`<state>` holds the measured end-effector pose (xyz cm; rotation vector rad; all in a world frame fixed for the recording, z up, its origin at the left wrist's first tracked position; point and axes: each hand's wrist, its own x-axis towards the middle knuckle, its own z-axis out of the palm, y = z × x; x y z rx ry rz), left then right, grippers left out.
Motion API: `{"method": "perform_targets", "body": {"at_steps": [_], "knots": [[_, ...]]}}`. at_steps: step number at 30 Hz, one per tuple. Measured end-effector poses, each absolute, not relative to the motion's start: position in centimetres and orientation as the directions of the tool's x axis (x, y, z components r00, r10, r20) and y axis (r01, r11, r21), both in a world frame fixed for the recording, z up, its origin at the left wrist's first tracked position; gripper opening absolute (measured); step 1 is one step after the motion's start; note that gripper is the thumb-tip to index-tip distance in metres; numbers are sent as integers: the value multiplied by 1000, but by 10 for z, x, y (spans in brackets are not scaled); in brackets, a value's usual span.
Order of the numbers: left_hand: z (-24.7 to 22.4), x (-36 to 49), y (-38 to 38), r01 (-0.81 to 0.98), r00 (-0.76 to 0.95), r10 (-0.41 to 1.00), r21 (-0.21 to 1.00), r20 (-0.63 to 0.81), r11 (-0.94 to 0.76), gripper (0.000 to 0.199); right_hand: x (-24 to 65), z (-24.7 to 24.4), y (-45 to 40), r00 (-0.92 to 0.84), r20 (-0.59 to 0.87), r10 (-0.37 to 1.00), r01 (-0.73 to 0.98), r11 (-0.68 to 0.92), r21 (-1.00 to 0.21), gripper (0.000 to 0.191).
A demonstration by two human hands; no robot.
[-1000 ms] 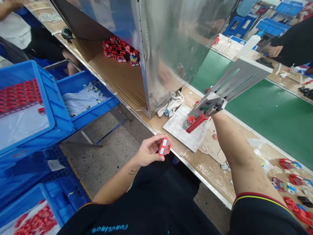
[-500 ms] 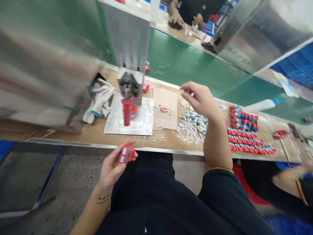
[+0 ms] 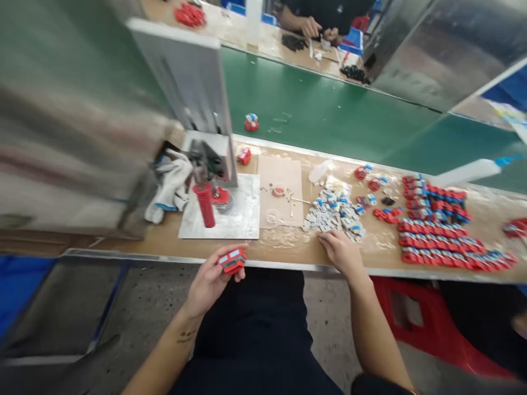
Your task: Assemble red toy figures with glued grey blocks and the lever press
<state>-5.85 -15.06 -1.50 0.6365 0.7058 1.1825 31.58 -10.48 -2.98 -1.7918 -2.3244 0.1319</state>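
In my left hand (image 3: 216,274), just off the table's front edge, is a red toy car (image 3: 232,261) with light blue windows, gripped between thumb and fingers. My right hand (image 3: 338,249) rests at the near side of a pile of small white and grey parts (image 3: 329,211). Its fingers are bent together at the pile's edge, and whatever they pinch is too small to make out. A press with a red handle (image 3: 204,205) stands over a metal plate (image 3: 242,222), with a red piece (image 3: 221,197) beneath it.
White gloves (image 3: 171,184) lie left of the press. A cardboard sheet (image 3: 280,170) holds a small red cup. Rows of red and blue toy pieces (image 3: 436,230) fill the right side. Beyond the green belt (image 3: 304,104), a person's hands (image 3: 315,30) work. A red stool (image 3: 444,340) stands at right.
My right hand has come down from above the table to the near edge of the parts pile. My left hand has turned the red car and moved slightly right. The view has shifted.
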Motion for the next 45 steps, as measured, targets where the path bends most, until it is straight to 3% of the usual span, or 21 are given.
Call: {"method": "perform_targets", "body": {"at_steps": [4,8,10,14,17,26,31,45], "knots": [[-20,-57,-155,-581,147,975,783,-169,224,38,314,-21,-103,-333,277,901,878,403,-256,28],[-18,-51,-155,-539,149,980,820,-134,193,34,259,8,-109,-281,511,812,596,565,-570,9],[-14,-48,-154,-483,190,976,855,-105,186,35,219,20,-112,-233,614,754,394,650,-649,15],[-5,-47,-153,-404,237,969,900,-70,164,43,159,26,-113,-196,662,724,126,688,-715,20],[-1,-49,-155,-366,219,974,921,-52,131,45,144,23,-114,-233,642,730,25,665,-747,23],[9,-56,-158,-216,276,958,976,78,-17,39,140,7,-116,-347,620,704,69,678,-732,15],[11,-57,-161,-129,265,963,992,49,-15,40,143,5,-114,-423,587,690,65,669,-740,12],[10,-60,-168,37,275,948,983,163,-180,37,146,5,-114,-438,555,707,-12,613,-790,9]]}}
